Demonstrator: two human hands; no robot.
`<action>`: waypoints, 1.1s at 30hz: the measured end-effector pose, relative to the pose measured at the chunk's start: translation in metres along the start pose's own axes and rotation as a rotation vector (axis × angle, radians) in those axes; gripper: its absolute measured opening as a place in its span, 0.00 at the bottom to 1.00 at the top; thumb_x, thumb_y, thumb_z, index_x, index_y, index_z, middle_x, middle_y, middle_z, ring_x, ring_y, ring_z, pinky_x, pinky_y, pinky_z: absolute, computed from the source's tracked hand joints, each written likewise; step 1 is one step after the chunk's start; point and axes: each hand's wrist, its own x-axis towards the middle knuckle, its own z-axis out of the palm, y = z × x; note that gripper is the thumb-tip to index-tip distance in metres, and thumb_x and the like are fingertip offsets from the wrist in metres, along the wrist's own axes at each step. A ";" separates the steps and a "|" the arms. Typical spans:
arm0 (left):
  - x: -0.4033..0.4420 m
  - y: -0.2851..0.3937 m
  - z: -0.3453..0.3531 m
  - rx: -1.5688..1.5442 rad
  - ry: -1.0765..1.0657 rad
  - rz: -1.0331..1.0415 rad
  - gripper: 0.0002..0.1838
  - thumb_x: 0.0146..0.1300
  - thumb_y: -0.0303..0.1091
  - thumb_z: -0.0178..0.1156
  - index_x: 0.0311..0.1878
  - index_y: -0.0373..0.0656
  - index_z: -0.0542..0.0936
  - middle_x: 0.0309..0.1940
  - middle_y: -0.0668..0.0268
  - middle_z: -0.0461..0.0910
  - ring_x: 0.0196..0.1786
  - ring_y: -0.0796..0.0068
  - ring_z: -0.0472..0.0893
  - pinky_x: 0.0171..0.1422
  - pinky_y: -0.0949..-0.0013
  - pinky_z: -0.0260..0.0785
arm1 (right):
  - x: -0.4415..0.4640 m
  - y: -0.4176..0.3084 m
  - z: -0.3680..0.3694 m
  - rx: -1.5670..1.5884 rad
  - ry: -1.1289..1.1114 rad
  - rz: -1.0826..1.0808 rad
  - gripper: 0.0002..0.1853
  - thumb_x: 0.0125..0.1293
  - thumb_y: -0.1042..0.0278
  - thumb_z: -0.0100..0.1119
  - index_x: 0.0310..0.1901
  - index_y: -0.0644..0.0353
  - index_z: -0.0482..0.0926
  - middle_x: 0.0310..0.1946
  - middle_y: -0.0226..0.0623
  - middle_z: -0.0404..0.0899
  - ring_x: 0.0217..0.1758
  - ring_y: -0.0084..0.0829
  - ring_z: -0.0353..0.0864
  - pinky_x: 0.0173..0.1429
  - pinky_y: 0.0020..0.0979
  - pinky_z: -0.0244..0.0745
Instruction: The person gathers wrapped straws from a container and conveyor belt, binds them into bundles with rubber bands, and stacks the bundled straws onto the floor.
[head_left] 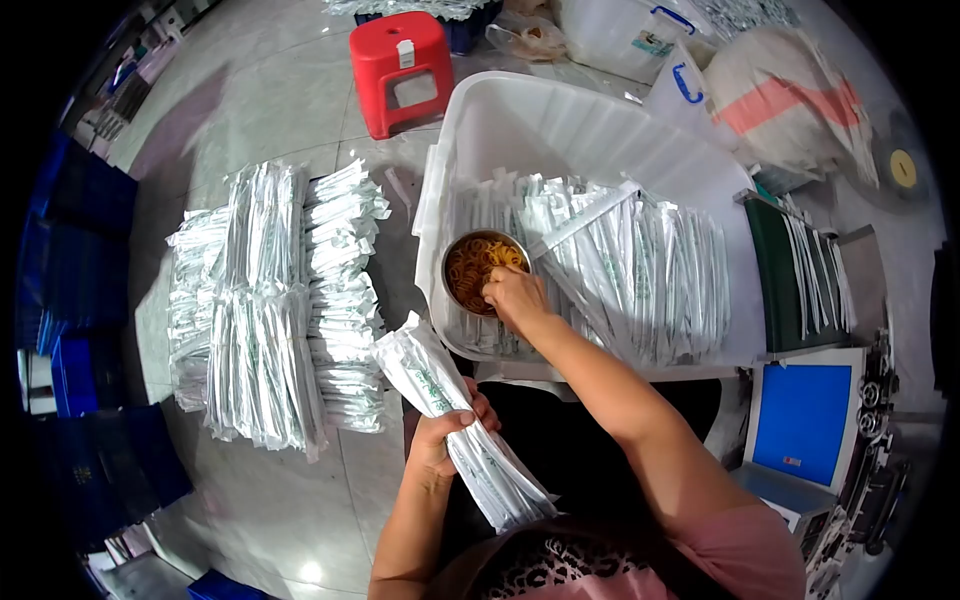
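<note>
Head view: and we're in close, two bare forearms working up from the near side, a pink sleeve (745,555) on the right arm.
Left hand: here it is, short of the tub's near edge, left hand (455,430) wrapped firmly round the middle, thumb across the front.
Bundle: what a glossy handful, this bundle (430,378) of long, slim white packets, green print down its face; it tilts, upper end toward the tub's near left corner, lower end toward the lap.
Right hand: arm stretched over the near edge, right hand (517,298) dips into the bowl, fingers bent down and bunched; whether they pinch a band, I cannot tell.
Bowl: round, metal, this bowl (449,283) sits inside the tub by its near left corner, with amber and brown bands (470,265) heaped within.
Tub: broad and whitish, the tub (500,110) carries rows of similar packets (665,270), reaching toward its right edge.
Floor: stacked packets (265,340) lie off the tub's left edge, just apart.
Stool: bright red, the stool (400,45) stands beyond the far left corner.
</note>
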 end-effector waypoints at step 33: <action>0.049 -0.103 0.058 0.151 -0.395 -0.466 0.16 0.41 0.35 0.54 0.35 0.38 0.69 0.21 0.64 0.67 0.26 0.67 0.69 0.31 0.68 0.63 | -0.233 -0.035 -0.171 1.540 0.601 0.175 0.13 0.62 0.73 0.49 0.49 0.60 0.73 0.35 0.35 0.74 0.27 0.19 0.77 0.27 0.20 0.73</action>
